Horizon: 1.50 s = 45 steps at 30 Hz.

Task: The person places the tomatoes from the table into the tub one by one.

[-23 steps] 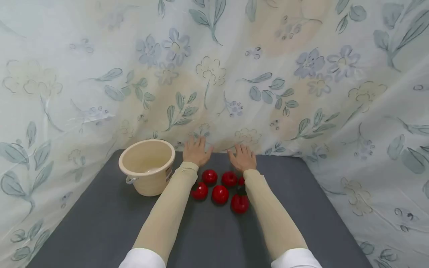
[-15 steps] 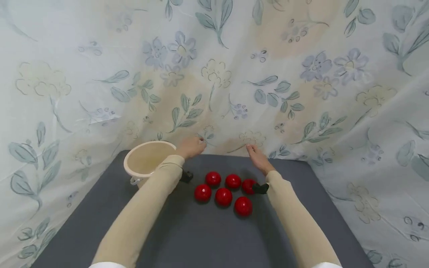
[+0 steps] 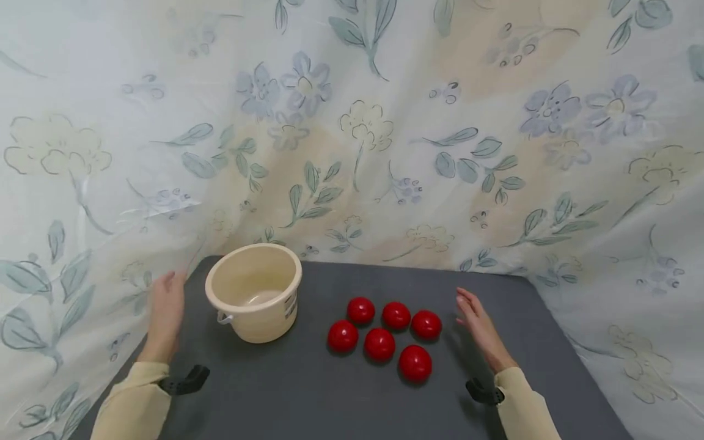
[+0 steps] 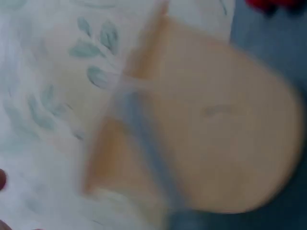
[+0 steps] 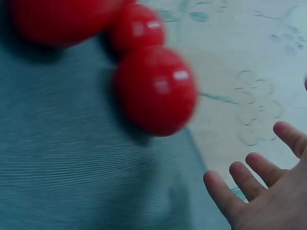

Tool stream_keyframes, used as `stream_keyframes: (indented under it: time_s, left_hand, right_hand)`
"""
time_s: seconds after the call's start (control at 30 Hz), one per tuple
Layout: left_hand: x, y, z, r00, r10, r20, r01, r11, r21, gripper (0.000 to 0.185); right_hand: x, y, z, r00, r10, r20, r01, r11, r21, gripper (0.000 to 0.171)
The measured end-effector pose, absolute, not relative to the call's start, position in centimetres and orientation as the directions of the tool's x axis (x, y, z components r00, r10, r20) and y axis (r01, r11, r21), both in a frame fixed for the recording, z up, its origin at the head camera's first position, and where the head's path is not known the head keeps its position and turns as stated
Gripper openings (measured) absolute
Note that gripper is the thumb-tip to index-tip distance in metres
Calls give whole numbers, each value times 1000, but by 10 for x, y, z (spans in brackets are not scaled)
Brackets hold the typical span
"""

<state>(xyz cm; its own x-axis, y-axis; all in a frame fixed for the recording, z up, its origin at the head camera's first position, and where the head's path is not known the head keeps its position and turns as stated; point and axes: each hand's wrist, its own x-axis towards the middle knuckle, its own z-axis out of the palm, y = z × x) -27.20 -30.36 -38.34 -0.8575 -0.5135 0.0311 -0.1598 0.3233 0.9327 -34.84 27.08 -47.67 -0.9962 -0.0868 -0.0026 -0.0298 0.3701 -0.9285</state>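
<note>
A cream plastic bucket (image 3: 254, 313) stands upright at the back left of the dark table. My left hand (image 3: 165, 315) is raised just left of it, apart from it and holding nothing. In the left wrist view the bucket (image 4: 230, 120) is blurred, and only bits of the fingertips (image 4: 2, 179) show at the left edge. Several shiny red round things (image 3: 379, 344), like apples or balls, lie in two loose rows right of the bucket. To their right hovers my right hand (image 3: 484, 333), touching none of them. Its fingers (image 5: 223, 191) are spread in the right wrist view.
The dark grey table (image 3: 308, 397) ends at the back and sides against a flowered cloth (image 3: 363, 183). A thin bail handle (image 3: 224, 318) hangs on the bucket's left side. Dark straps (image 3: 189, 380) are on both wrists.
Both hands have drawn back from the table's far edge and moved apart. The left passed over to the bucket's left side, the right went outward. The bucket and red things appear unmoved.
</note>
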Motion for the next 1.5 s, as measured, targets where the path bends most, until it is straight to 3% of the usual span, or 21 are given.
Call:
stream_keyframes:
  time_s: [0.1,0.23,0.6,0.83,1.07,1.27,1.5]
  left_hand:
    - [-262,-302,-417,-870,-492,-35,-103,112,988,74]
    - [-258,-296,-435,-841,-541,5,7,-2,1000,69]
    - [-259,-283,-437,-848,-526,67,30,79,996,59]
    - [-270,-273,-436,-844,-510,166,69,204,977,59]
    - [-285,-270,-432,-830,-536,155,66,181,981,57]
    - [-299,-261,-441,-793,-593,141,123,71,990,62]
    - [-316,-250,-451,-794,-581,180,93,177,980,59]
  right_hand:
    - [-342,263,-489,-996,-87,-23,-17,428,-904,82]
    - [-344,249,-500,-983,-178,-49,-37,449,-893,86]
    - [-341,236,-514,-966,-253,-51,-71,449,-891,80]
    - [-347,236,-511,-987,-156,-42,-34,452,-891,68]
    - [-363,242,-488,-991,-106,-77,46,265,-963,73]
    - [-392,227,-451,-987,-159,-8,0,51,-999,68]
    - [-419,210,-416,-979,-194,63,-57,-35,-998,64]
